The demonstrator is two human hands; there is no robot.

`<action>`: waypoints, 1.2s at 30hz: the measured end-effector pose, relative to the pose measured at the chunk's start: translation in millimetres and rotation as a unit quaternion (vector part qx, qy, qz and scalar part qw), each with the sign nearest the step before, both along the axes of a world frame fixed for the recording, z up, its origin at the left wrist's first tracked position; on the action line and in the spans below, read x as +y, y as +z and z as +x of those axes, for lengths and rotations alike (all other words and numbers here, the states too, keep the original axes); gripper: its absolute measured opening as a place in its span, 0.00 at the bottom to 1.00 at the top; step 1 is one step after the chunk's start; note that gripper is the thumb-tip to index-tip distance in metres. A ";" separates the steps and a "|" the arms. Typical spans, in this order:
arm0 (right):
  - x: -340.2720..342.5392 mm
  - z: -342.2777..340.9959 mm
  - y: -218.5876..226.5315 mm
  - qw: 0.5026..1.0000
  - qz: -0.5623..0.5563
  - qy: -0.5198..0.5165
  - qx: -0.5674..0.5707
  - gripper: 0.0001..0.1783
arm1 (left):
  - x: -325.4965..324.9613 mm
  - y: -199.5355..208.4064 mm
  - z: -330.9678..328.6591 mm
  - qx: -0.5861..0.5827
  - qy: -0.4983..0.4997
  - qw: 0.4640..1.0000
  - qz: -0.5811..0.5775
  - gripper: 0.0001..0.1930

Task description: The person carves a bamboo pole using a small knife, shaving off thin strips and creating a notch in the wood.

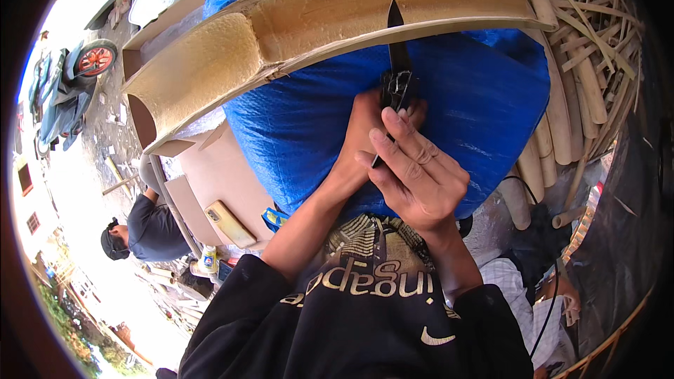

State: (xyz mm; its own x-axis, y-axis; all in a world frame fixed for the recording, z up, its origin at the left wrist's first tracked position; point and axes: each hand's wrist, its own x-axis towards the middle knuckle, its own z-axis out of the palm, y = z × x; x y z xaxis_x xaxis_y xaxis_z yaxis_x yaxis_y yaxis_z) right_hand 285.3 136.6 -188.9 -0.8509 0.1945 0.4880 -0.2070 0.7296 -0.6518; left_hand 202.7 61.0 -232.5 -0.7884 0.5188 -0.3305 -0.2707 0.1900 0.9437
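A knife [399,42] with a dark pointed blade and a black handle stands tip away from me, its blade in front of the curved bamboo piece [393,0]. My left hand [364,130] is closed round the handle's lower part. Just nearer and to the right, my right hand [421,175] has its fingers stretched out, palm turned toward the left hand. A thin dark edge shows between its thumb and fingers; what it belongs to is hidden. The split bamboo lies hollow side up across the blue sheet [477,98] before me.
Bamboo poles and strips [590,63] lie heaped at the right. To the left are a cardboard box [210,168] and a phone in a gold case [230,223]. One person in dark clothes [158,228] sits at left, another in a checked shirt [512,295] at lower right. A motorbike [67,91] stands farther left.
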 end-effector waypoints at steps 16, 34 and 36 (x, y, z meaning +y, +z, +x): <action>73.5 -17.5 -13.3 0.754 -0.639 -0.125 -0.084 0.15 | -1.1 9.1 0.1 -0.092 0.004 0.996 0.014 0.14; 76.6 -12.0 -28.8 0.585 -0.795 -0.047 -0.155 0.16 | -7.3 25.0 -9.7 -0.170 -0.073 0.980 0.073 0.14; 78.1 -11.8 -31.7 0.575 -0.802 -0.027 -0.156 0.16 | -6.1 27.3 -11.1 -0.177 -0.083 0.976 0.092 0.14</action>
State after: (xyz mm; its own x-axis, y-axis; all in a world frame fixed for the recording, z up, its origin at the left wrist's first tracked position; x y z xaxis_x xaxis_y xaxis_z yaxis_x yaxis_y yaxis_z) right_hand 273.4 214.6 -220.6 -0.8201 0.2114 -0.5317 0.0977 -0.8638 -0.4942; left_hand 191.6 54.9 -205.2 -0.5421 0.7061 -0.4556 -0.5656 0.0944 0.8193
